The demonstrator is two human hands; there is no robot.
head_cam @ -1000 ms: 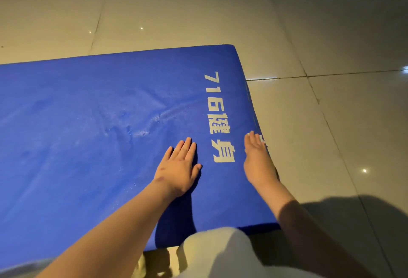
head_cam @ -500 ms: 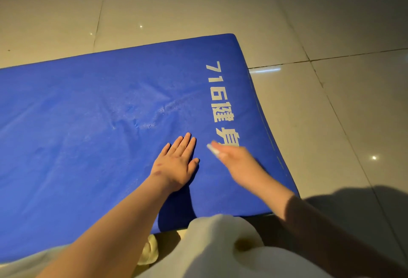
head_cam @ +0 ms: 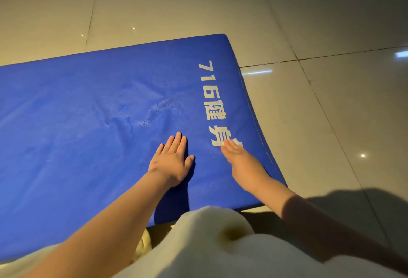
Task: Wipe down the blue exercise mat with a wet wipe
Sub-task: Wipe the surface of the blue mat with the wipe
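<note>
Mat (head_cam: 88, 145): blue, lying flat on a pale tiled floor (head_cam: 331, 123), and filling the left and middle of the view. Its right end is showing, with both corners there in sight. White lettering (head_cam: 209, 92), "716" plus characters, is running along that end. Creases and a scuffed, lighter patch are showing near the middle of the mat.

Left hand (head_cam: 172, 162): lying palm down on the mat, open, with the fingers straight and together and the thumb out to the side. It is resting just left of the lettering and holding nothing.

Right hand (head_cam: 242, 160): reaching forward near the mat's right edge, with the fingers stretched out over a white wipe (head_cam: 236, 141) and pressing it against the mat. The wipe is sitting bunched under the fingertips, over the nearest character of the lettering, and only its far edge is peeking out. Whether the thumb is hooking under it, I cannot tell.

The two hands are lying apart, with bare mat between them.

Near edge: the person's light garment (head_cam: 198, 244) is overlapping the mat's near side. A shadow is falling on the floor to the right.
</note>
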